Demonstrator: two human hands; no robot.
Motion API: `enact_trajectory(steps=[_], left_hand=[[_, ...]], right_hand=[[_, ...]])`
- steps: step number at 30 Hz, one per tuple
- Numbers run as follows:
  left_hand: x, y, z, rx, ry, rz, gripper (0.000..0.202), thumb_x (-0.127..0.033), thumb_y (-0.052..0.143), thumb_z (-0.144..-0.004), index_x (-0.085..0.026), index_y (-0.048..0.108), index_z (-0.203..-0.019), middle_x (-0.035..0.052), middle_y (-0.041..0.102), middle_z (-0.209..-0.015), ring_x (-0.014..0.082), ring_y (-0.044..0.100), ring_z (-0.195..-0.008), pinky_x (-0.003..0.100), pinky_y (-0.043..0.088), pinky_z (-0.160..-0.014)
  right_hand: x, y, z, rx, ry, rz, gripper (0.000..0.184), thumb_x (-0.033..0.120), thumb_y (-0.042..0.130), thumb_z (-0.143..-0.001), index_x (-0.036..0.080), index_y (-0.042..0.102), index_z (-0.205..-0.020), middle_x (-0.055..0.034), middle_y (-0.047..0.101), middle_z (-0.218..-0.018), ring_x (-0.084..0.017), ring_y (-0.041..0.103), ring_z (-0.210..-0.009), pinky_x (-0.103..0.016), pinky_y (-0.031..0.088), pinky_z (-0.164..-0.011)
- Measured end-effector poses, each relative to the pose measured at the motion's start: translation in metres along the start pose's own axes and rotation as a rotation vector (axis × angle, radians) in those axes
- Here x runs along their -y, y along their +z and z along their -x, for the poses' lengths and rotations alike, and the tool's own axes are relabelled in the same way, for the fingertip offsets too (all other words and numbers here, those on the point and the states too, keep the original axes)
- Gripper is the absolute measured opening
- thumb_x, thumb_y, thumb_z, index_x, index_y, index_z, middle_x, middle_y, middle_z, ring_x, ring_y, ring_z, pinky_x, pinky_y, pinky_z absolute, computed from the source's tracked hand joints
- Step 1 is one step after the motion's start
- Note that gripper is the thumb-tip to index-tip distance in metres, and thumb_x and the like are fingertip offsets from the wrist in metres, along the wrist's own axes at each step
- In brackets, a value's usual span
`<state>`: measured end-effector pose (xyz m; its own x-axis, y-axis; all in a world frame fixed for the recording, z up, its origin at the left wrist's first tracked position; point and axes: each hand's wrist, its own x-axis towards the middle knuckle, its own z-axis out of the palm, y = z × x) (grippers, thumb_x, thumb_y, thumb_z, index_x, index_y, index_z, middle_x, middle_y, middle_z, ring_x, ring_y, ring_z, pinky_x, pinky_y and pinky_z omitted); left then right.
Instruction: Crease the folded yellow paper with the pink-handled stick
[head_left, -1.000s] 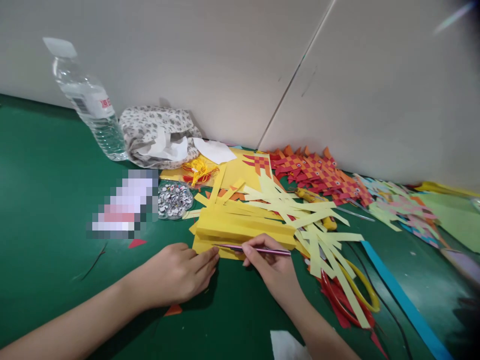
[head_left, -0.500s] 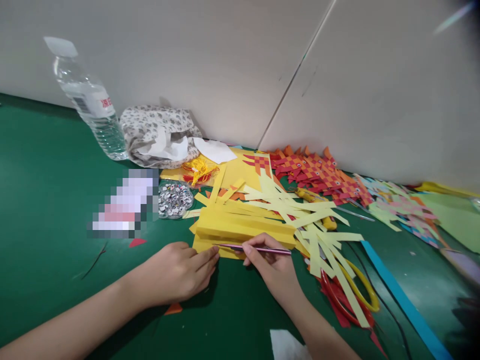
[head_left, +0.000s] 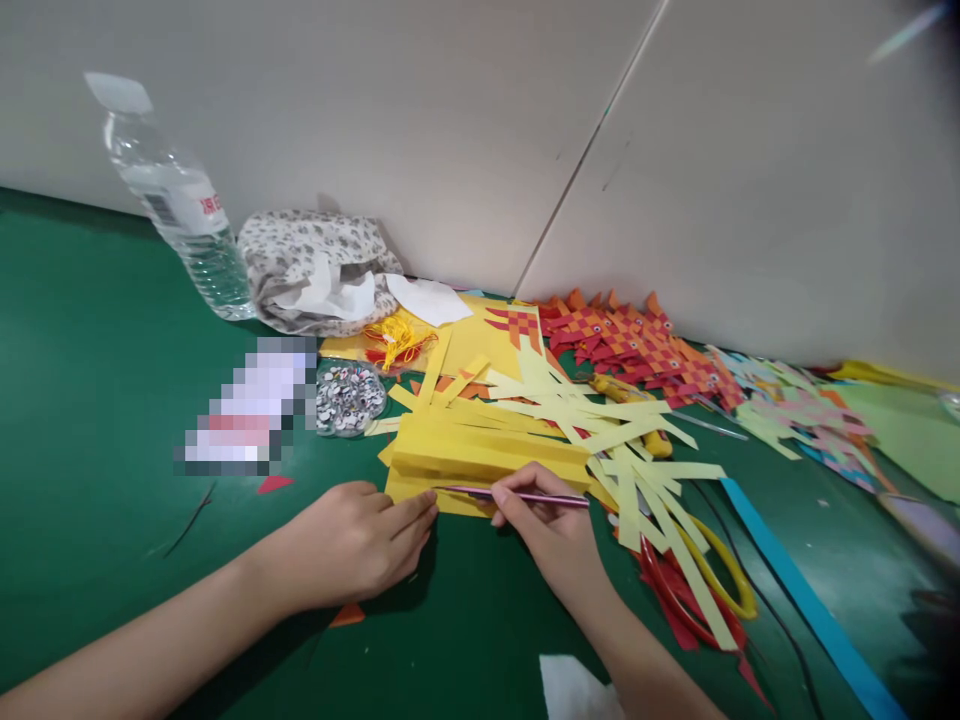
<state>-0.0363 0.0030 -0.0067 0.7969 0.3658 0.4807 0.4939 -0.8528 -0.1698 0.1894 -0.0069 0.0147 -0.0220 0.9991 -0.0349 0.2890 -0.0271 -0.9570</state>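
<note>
My left hand [head_left: 358, 543] lies flat on the green table, fingers together and stretched toward the near edge of a folded yellow paper stack [head_left: 480, 458]. My right hand [head_left: 546, 528] pinches a thin pink pencil [head_left: 517, 495], held almost level, its tip touching the stack's front edge near my left fingertips. Loose pale yellow paper strips [head_left: 630, 455] fan out to the right of the stack.
A water bottle [head_left: 180, 210] and a patterned cloth pouch [head_left: 315, 265] stand by the wall. A dish of googly eyes [head_left: 347, 398] sits left of the stack. Woven red-orange paper fish [head_left: 637, 345], yellow-handled scissors [head_left: 720, 585] and a blue strip [head_left: 810, 600] lie at the right.
My right hand and the pencil have shifted slightly to the right and up along the stack's edge. My left hand stays put.
</note>
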Motion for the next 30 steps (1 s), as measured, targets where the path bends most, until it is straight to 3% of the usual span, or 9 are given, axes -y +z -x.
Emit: enact_trajectory(steps=[19, 30], left_hand=[[0.0008, -0.0013, -0.0025, 0.011, 0.001, 0.010, 0.019, -0.020, 0.052, -0.090, -0.016, 0.070, -0.094, 0.0030, 0.074, -0.100, 0.0134, 0.058, -0.048, 0.029, 0.043, -0.041], [0.0002, -0.0021, -0.0010, -0.005, -0.002, 0.019, 0.017, -0.020, 0.053, -0.089, -0.015, 0.069, -0.093, 0.0027, 0.074, -0.099, 0.0130, 0.059, -0.048, 0.029, 0.043, -0.040]], right_hand=[[-0.0024, -0.0026, 0.0003, -0.055, -0.018, -0.016, 0.018, 0.033, 0.062, -0.080, 0.021, 0.058, -0.068, 0.0001, 0.062, -0.056, -0.016, 0.056, -0.054, -0.025, 0.042, -0.051], [-0.0030, -0.0052, -0.0014, -0.173, -0.052, -0.096, 0.016, 0.029, 0.065, -0.074, 0.020, 0.058, -0.063, 0.0009, 0.060, -0.056, -0.015, 0.057, -0.052, -0.026, 0.047, -0.052]])
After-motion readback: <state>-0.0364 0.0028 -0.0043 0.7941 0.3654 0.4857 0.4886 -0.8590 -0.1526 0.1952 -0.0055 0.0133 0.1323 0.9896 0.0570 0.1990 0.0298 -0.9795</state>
